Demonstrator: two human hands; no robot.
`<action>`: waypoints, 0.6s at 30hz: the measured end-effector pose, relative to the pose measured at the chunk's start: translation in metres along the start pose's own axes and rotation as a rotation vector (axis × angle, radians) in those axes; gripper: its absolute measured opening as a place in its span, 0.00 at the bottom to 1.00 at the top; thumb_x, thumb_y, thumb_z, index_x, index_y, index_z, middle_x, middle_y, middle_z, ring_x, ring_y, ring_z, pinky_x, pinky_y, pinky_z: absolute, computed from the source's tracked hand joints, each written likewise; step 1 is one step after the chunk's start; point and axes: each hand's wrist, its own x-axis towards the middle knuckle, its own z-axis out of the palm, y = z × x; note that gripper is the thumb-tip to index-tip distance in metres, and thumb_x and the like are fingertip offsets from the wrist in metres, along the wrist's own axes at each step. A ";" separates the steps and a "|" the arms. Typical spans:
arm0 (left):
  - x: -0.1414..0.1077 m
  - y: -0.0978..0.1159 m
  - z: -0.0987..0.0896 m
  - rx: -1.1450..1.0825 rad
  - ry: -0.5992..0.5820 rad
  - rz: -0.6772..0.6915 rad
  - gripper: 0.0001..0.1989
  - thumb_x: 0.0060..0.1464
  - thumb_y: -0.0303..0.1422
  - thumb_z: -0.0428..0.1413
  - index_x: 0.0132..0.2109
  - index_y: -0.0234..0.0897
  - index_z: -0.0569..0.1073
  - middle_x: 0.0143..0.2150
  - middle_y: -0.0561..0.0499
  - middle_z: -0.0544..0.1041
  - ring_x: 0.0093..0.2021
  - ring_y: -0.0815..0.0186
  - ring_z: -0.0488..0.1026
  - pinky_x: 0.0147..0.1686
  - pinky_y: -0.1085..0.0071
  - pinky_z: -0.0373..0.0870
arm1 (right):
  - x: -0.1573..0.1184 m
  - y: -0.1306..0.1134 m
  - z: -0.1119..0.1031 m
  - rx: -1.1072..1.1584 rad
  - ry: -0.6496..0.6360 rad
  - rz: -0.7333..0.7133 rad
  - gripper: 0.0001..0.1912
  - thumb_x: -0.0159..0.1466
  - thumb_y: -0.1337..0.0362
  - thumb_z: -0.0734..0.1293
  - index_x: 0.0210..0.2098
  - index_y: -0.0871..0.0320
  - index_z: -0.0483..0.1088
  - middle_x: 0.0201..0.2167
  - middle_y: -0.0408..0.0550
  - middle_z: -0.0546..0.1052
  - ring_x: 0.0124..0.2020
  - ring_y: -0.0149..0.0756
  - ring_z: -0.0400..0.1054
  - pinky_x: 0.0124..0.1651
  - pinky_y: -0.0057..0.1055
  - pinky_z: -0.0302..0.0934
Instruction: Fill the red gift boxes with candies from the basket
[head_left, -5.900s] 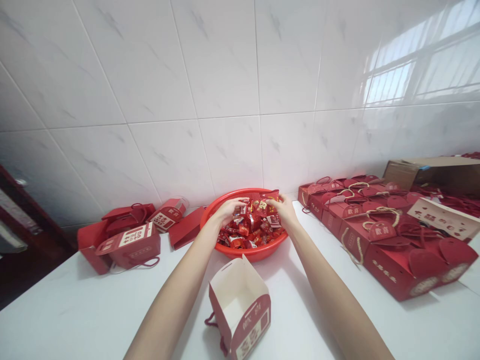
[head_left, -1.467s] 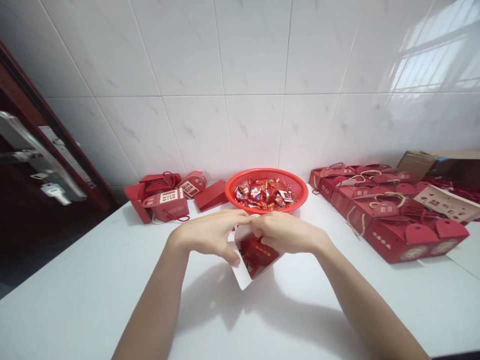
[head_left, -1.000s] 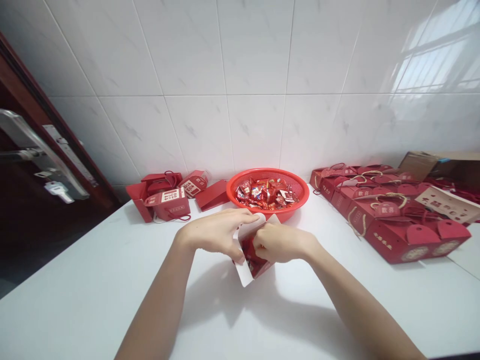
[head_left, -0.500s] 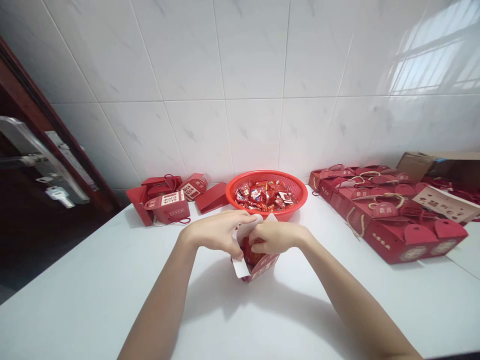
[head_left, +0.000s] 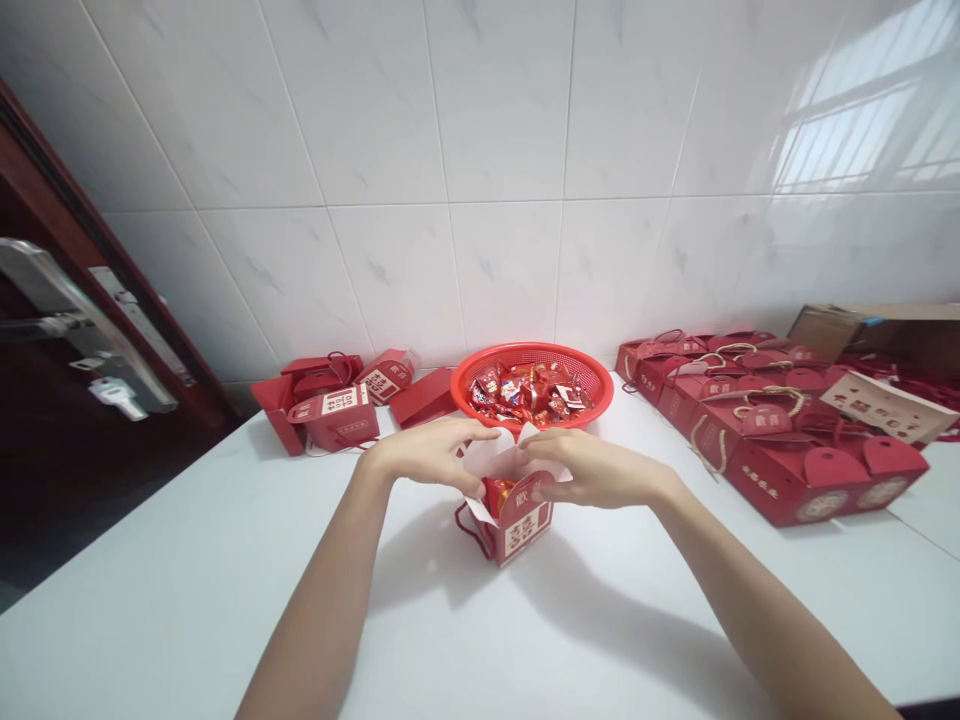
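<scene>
The left hand (head_left: 426,455) and right hand (head_left: 600,468) grip the raised flaps (head_left: 492,458) of the red box (head_left: 527,532), fingers curled, seemingly to steady its open top, while it stands on the desk (head_left: 217,560) near the basket (head_left: 594,378).

Right hand (head_left: 592,470) from inside the box (head_left: 525,530) to its flaps (head_left: 523,495)

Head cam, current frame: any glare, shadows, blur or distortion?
Head view: window glare on the tiled wall, upper right; soft shadows on the white table below the left hand, right hand and box; wide-angle stretch toward the frame edges; print on the candy wrappers too small to read.
</scene>
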 end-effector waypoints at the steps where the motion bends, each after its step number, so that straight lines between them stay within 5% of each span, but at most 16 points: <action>1: 0.000 -0.001 0.000 -0.006 0.006 0.011 0.41 0.46 0.45 0.63 0.66 0.42 0.64 0.65 0.43 0.67 0.57 0.54 0.70 0.48 0.67 0.69 | -0.004 0.002 0.003 -0.008 0.015 0.003 0.13 0.64 0.70 0.64 0.46 0.55 0.75 0.43 0.49 0.78 0.43 0.37 0.71 0.44 0.33 0.64; 8: 0.006 0.004 0.001 -0.045 0.043 0.064 0.34 0.53 0.54 0.57 0.62 0.40 0.70 0.61 0.42 0.72 0.56 0.52 0.71 0.46 0.67 0.69 | -0.035 0.013 0.023 0.146 0.168 0.061 0.14 0.67 0.54 0.65 0.35 0.55 0.77 0.58 0.54 0.72 0.69 0.50 0.50 0.59 0.46 0.60; 13: 0.009 -0.004 0.002 -0.157 -0.009 0.086 0.39 0.48 0.49 0.63 0.65 0.38 0.67 0.64 0.41 0.69 0.59 0.52 0.69 0.49 0.67 0.69 | -0.035 0.020 0.054 0.229 0.533 0.089 0.17 0.64 0.53 0.68 0.24 0.56 0.74 0.64 0.53 0.66 0.65 0.51 0.59 0.63 0.51 0.56; 18: 0.015 -0.008 0.007 -0.148 0.027 0.079 0.37 0.46 0.41 0.64 0.64 0.39 0.68 0.63 0.44 0.71 0.55 0.54 0.73 0.49 0.67 0.69 | -0.032 0.025 0.080 0.249 0.741 0.067 0.08 0.62 0.57 0.70 0.33 0.54 0.76 0.60 0.54 0.70 0.60 0.49 0.66 0.59 0.47 0.63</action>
